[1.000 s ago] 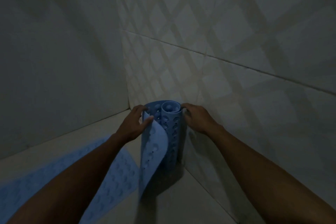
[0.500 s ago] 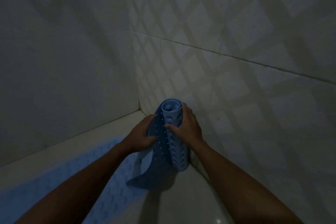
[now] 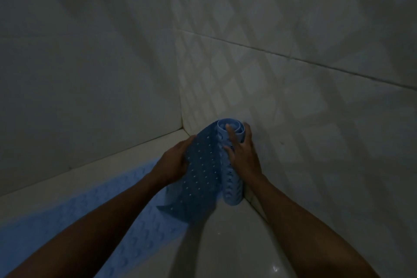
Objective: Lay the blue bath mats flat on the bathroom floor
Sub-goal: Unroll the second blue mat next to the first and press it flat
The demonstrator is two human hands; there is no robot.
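While dim, left hand (image 3: 173,162) half-hidden

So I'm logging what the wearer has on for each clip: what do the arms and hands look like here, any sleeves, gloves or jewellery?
Both forearms are bare as far as the frame shows, with no sleeves in view. The left hand and right hand wear no gloves. No watch, bracelet or ring shows, though the light is dim and small items could be missed.

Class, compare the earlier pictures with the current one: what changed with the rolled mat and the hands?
The right hand moved from the wall side of the upright rolled blue rubber bath mat onto its front. The left hand drew the loose flap leftward, unrolling more. The flat blue mat on the floor stayed put.
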